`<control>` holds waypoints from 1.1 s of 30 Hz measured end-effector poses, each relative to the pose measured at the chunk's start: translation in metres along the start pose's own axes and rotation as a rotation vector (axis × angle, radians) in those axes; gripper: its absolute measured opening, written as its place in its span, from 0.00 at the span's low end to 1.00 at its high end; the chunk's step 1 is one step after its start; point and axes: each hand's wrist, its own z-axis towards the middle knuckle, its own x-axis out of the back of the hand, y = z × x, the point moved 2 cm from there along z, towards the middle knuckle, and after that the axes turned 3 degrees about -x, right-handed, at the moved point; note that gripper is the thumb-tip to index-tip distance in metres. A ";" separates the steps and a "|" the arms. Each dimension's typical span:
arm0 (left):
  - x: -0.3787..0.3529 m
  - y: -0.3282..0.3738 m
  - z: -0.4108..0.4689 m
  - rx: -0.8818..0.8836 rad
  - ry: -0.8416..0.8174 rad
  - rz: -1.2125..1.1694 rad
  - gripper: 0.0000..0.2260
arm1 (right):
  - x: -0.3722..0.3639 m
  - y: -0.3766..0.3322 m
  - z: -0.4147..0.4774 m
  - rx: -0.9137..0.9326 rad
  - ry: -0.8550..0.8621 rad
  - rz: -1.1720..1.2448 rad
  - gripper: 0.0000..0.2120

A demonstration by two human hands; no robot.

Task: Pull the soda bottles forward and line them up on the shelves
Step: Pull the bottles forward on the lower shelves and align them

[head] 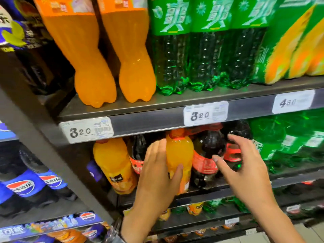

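Nearest the camera, the person's left hand [158,174] wraps the orange soda bottle [178,160] at the front of the middle shelf [219,191], fingers spread along its left side and the thumb pressed on the label; the grip looks light rather than clenched. The right hand [245,171] hovers just beside it with fingers open and curled, holding nothing, its fingertips close to the cola bottle [206,155] with the red label but not clearly touching it. To do this step well, the person would do best to hold the orange bottle low on its body rather than at the neck, slide it on its base up to the shelf lip, and turn it until the label faces out. The free hand seems placed to steady or draw the cola bottle alongside, so the two fronts end level. A second orange bottle [112,163] stands to the left, apparently set a little further back, and could be brought up to match. Behind, more dark bottles [238,130] wait under the price rail [157,122], with green bottles [289,137] to the right. On the shelf above, tall orange bottles [98,67] and green ones [201,58] already stand near the edge.
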 end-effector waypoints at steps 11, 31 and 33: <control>0.003 -0.006 0.029 0.134 -0.091 -0.052 0.12 | -0.005 0.018 0.034 0.057 -0.212 -0.079 0.27; 0.016 -0.010 0.038 -0.222 0.018 0.240 0.19 | -0.007 -0.001 0.031 0.025 -0.070 -0.117 0.29; 0.013 -0.002 0.030 -0.261 0.115 0.277 0.23 | -0.009 -0.002 0.027 0.036 -0.053 -0.115 0.30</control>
